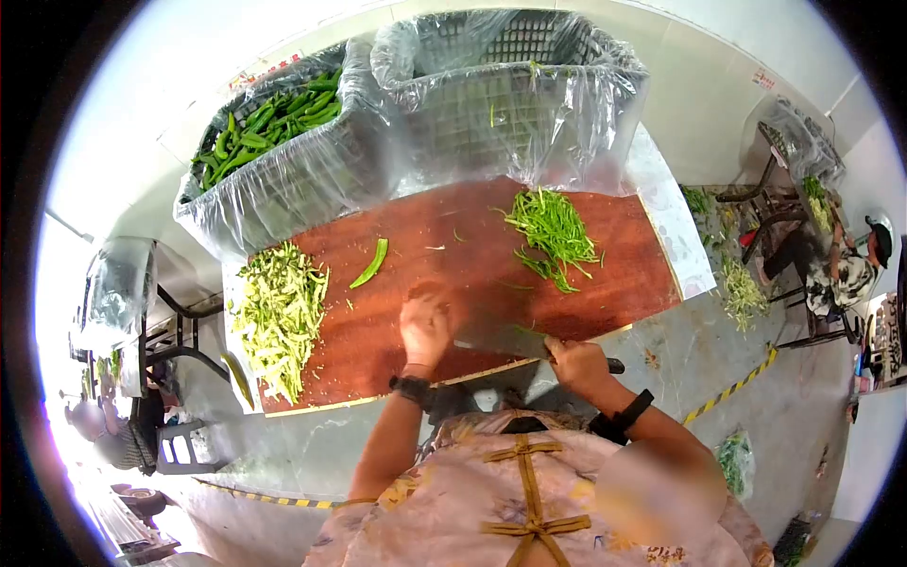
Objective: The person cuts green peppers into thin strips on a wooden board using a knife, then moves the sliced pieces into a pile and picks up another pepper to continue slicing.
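Note:
My right hand (578,367) is closed around the handle of a knife (496,352), whose broad grey blade reaches left along the near edge of the reddish-brown board (444,222). My left hand (425,326) rests over the board left of the blade, its fingers curled; anything under them is hidden. Beyond it lies one long green pepper piece (369,263). A heap of pale green pepper cores and scraps (280,321) covers the board's left end. Toward the right sits a pile of thin green pepper strips (556,236).
A plastic-lined crate of whole green peppers (269,128) stands at the back left, beside another lined crate (515,113). At right, another person (846,269) sits near scraps (742,293) on the floor. A stool (184,449) stands at left.

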